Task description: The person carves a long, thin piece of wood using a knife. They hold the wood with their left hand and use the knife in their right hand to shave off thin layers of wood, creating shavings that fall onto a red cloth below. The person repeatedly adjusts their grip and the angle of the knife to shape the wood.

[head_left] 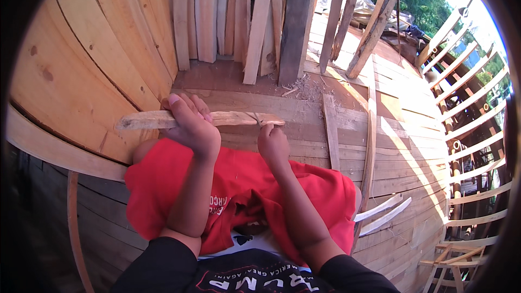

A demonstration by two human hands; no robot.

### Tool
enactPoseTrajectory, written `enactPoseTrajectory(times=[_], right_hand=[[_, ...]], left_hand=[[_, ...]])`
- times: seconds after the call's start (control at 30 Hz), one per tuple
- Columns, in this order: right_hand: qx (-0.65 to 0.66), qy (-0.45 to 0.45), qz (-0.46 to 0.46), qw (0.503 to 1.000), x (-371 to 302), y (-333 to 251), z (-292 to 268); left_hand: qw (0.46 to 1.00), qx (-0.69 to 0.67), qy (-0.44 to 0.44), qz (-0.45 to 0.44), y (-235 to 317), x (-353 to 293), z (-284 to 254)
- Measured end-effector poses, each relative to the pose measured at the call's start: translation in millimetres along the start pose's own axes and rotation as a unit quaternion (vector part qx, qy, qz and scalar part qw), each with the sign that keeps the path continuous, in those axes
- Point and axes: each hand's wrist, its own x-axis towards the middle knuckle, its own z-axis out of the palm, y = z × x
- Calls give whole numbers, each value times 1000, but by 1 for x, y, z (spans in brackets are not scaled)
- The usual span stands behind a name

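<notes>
A long, slightly curved piece of pale wood (233, 119) lies crosswise in front of me, above the red cloth (239, 171) over my lap. My left hand (192, 125) is closed around it left of its middle, and the blunt left end sticks out past the fingers. Near the narrower right end, my right hand (273, 144) is closed, its fingertips at the wood's lower edge. Something thin and dark (255, 117) crosses the wood beside those fingertips; whether it is a blade or a cord I cannot make out.
Wide planks (103, 49) rise as a wall on my left. Boards (217, 13) stand upright ahead, near a dark post (296, 27). Wood shavings (306, 88) litter the plank floor (401, 168). Two pale curved strips (384, 215) lie to the right, before a slatted frame (477, 146).
</notes>
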Motion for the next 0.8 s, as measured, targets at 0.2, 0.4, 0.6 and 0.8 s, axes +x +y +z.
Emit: enactPoseTrajectory(times=[0.2, 0.4, 0.6, 0.8], right_hand=[[6, 28, 5, 1000, 21, 42, 24], [27, 36, 18, 999, 7, 14, 4], [-9, 24, -37, 999, -5, -9, 2], [-11, 6, -5, 1000, 49, 66, 31]], left_hand=[[999, -24, -21, 4, -5, -5, 9], [996, -32, -76, 15, -11, -21, 3], [998, -16, -57, 14, -12, -7, -1], [996, -28, -81, 11, -18, -14, 2]])
